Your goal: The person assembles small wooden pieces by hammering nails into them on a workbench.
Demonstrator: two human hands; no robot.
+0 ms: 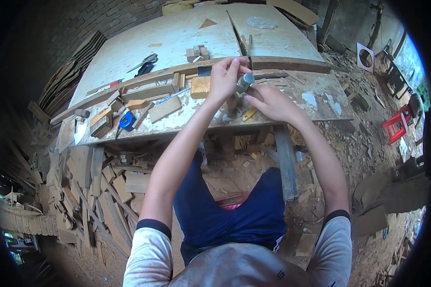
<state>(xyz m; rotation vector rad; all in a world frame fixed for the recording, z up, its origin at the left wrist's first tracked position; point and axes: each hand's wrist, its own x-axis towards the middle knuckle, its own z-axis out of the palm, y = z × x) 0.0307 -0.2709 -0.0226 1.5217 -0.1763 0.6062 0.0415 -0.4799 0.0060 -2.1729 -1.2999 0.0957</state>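
Over the front part of the workbench [201, 112], my left hand [223, 79] is closed, its thumb and fingers pressed together; what it grips is too small to make out. A small jar or bottle with a bluish-grey top [245, 81] stands between my hands. My right hand [271, 101] lies just right of it, fingers bent toward it, partly hidden behind it. A yellow-handled tool [249, 114] rests below the right hand's fingers. Left of my left hand sits a light wooden block [200, 88].
A long wooden beam [292, 64] crosses the bench behind my hands. To the left lie a blue tape measure [127, 120], wood blocks [100, 125] and black-handled scissors [147, 60]. A red plastic stool [396, 126] stands far right. Wood scraps [115, 210] cover the floor.
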